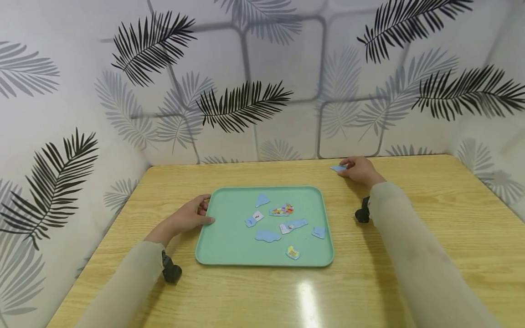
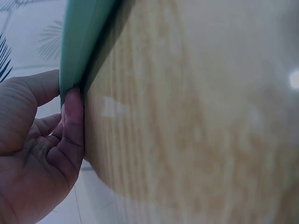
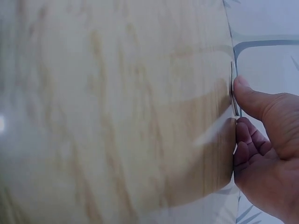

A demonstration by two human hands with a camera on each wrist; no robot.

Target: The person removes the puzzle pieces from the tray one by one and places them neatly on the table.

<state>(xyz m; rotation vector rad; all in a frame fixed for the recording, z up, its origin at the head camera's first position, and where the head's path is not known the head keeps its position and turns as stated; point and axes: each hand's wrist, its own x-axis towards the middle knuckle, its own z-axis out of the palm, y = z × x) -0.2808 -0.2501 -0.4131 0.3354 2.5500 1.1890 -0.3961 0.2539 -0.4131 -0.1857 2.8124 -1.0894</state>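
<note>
My left hand [image 1: 189,216] grips the left edge of a green tray [image 1: 229,246], its thumb over the rim; the left wrist view shows the fingers curled against the tray's side [image 2: 79,46]. Beyond the tray's far right corner, my right hand [image 1: 362,171] pinches a flat light-blue puzzle piece [image 1: 337,168] at the table's far part. Seen edge-on in the right wrist view, that thin piece [image 3: 234,95] lies by the thumb. Several flat puzzle pieces lie spread in the tray, among them a multicoloured piece [image 1: 282,210], a blue wavy piece [image 1: 268,235] and a yellow-patterned piece [image 1: 293,252].
The wooden table [image 1: 254,296] reaches back to a wall [image 1: 283,127] with a leaf pattern. More blue pieces lie in the tray: a triangular piece [image 1: 262,199], a long blue-and-white piece [image 1: 294,225] and a small piece [image 1: 318,232] near its right side.
</note>
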